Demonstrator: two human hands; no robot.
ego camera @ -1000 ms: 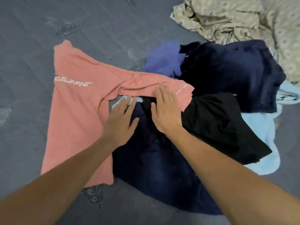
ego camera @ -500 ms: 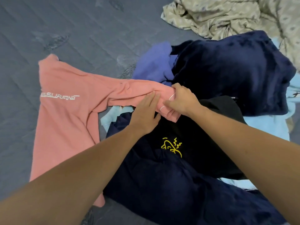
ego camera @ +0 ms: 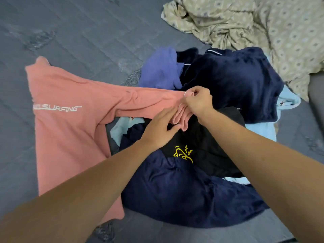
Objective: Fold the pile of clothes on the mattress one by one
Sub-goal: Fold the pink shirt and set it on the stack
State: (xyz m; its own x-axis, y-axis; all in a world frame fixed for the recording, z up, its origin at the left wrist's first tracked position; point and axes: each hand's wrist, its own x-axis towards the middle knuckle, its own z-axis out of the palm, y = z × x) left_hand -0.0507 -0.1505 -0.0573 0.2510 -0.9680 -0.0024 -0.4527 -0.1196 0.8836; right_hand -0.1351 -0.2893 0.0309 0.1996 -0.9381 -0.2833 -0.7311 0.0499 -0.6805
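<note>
A salmon-pink shirt (ego camera: 70,123) with white lettering lies spread on the grey mattress (ego camera: 78,32), its sleeve stretched to the right over the pile. My right hand (ego camera: 199,101) pinches the bunched sleeve end. My left hand (ego camera: 160,130) lies flat beside it, its straight fingers touching the sleeve cuff. Under my hands sits the pile: a black garment with a yellow print (ego camera: 206,148), a dark navy garment (ego camera: 184,195), a navy fleece (ego camera: 233,85), a purple piece (ego camera: 161,71) and a light blue cloth (ego camera: 263,128).
A beige patterned sheet (ego camera: 254,28) lies crumpled at the back right. Bare quilted mattress stretches to the far left and along the near edge.
Both hands were flat on the sleeve and pile a second ago. My right hand has since gathered and pinched the sleeve end, lifting it slightly; the left moved in beside it.
</note>
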